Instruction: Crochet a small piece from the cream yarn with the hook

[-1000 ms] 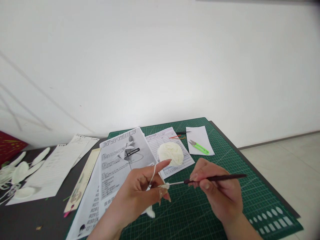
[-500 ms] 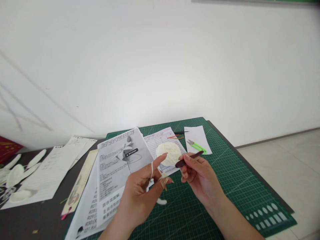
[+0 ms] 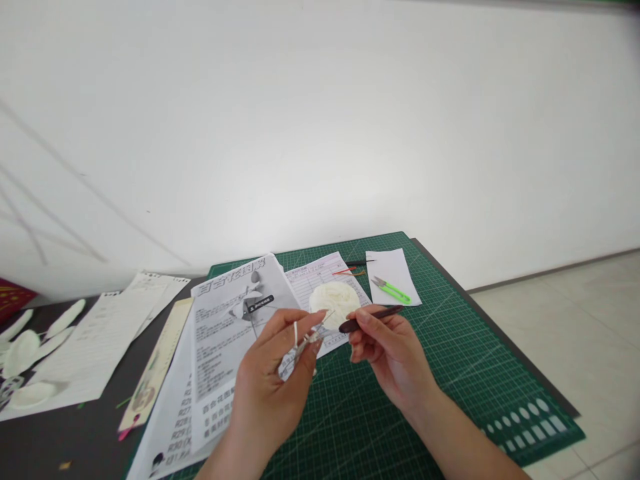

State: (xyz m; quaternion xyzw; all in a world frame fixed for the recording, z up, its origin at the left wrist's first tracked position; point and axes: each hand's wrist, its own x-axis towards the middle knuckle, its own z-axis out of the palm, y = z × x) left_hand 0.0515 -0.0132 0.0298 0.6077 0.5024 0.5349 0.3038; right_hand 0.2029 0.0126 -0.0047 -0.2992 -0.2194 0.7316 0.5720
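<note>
My right hand (image 3: pixel 393 350) grips the dark brown handle of a crochet hook (image 3: pixel 373 319), its tip pointing toward my left hand. White yarn (image 3: pixel 295 333) loops round a finger of my left hand (image 3: pixel 275 383), whose thumb and fingers pinch a small white crocheted piece (image 3: pixel 313 339). That piece is mostly hidden by the fingers, and the hook's thin tip is close to it. Just behind the two hands sits a ball of cream-white yarn (image 3: pixel 333 300), lying partly on a printed sheet.
Green thread snips (image 3: pixel 393 291) rest on a white paper (image 3: pixel 395 263) on the green cutting mat (image 3: pixel 475 373). Printed pattern sheets (image 3: pixel 215 360) and a bookmark-like ruler (image 3: pixel 157 367) lie left. White petal-shaped pieces (image 3: pixel 23 353) are at the far left. A wall stands behind.
My left hand has turned and its raised index finger has come down toward the crocheted piece. My right hand has shifted slightly left with the hook. The view has moved a little.
</note>
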